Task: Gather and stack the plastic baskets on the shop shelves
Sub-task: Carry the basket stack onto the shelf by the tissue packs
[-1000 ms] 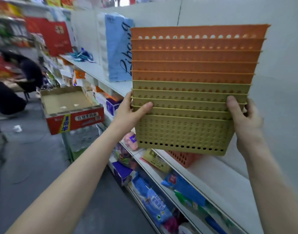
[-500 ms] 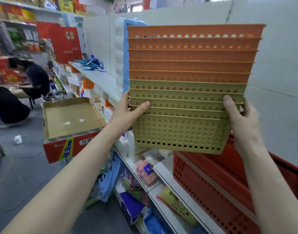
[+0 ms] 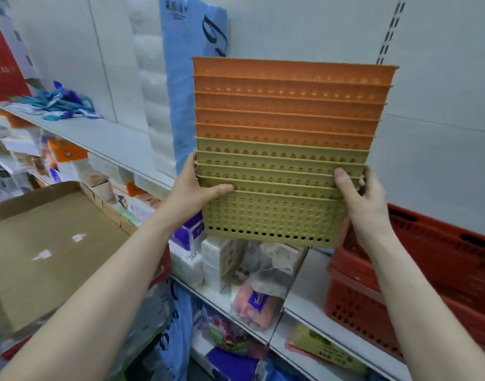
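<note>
I hold a nested stack of perforated plastic baskets (image 3: 285, 149) upright in the air in front of the shelving. The lower several are olive-green, the upper several orange. My left hand (image 3: 193, 192) grips the stack's left side at the green rims, thumb across the front. On the right side my right hand (image 3: 365, 199) clamps the same rims. The stack hangs above the middle shelf (image 3: 304, 303), touching nothing. Red stacked baskets (image 3: 417, 276) sit on that shelf just below and right of the stack.
A blue-and-white wrapped paper-roll pack (image 3: 178, 86) stands on the upper shelf (image 3: 103, 138) behind the stack. An open cardboard tray (image 3: 51, 248) juts out at the left. Tissue packs and bagged goods (image 3: 252, 281) fill the shelf below. A white back panel (image 3: 442, 133) lies behind.
The view has swung towards the shelves and closer. The stack, still gripped in both hands, now sits lower in front of the paper-roll pack, with the red baskets nearer at the lower right.
</note>
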Motion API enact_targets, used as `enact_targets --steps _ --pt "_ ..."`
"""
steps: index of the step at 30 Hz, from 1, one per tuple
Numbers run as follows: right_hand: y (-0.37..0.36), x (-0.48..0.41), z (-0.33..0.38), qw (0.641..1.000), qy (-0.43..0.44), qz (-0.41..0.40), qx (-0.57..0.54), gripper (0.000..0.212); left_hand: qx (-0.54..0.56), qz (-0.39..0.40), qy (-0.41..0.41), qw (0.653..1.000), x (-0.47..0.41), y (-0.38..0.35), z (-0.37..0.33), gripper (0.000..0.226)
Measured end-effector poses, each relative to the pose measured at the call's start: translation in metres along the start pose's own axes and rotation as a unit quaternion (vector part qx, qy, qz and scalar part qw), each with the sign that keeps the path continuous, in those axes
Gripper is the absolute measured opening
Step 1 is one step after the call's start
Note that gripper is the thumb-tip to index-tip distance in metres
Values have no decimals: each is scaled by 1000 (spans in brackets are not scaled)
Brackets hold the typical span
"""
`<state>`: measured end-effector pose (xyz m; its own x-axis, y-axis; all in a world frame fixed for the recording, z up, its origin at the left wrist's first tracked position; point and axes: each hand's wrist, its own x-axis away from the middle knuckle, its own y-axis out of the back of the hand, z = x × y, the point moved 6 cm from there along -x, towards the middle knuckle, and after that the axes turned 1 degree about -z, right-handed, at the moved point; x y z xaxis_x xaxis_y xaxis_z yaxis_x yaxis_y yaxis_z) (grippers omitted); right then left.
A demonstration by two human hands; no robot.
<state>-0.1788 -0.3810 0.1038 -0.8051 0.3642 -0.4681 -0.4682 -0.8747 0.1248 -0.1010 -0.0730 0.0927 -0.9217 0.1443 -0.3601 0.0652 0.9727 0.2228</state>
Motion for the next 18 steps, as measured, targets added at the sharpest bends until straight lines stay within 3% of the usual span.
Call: enact_targets --steps 3,7,12,18 --pt "-20 -1 -17 999 -19 8 37 49 7 30 7 999 -24 6 28 81" --pt "-37 0 -39 995 -38 28 87 46 11 61 6 998 -48 5 58 83" --pt "-38 -4 -58 989 -51 -7 140 53 7 82 9 997 -77 -9 78 80" --pt "-34 -24 -69 964 -50 -39 259 59 -45 42 -16 998 -107 -37 94 85"
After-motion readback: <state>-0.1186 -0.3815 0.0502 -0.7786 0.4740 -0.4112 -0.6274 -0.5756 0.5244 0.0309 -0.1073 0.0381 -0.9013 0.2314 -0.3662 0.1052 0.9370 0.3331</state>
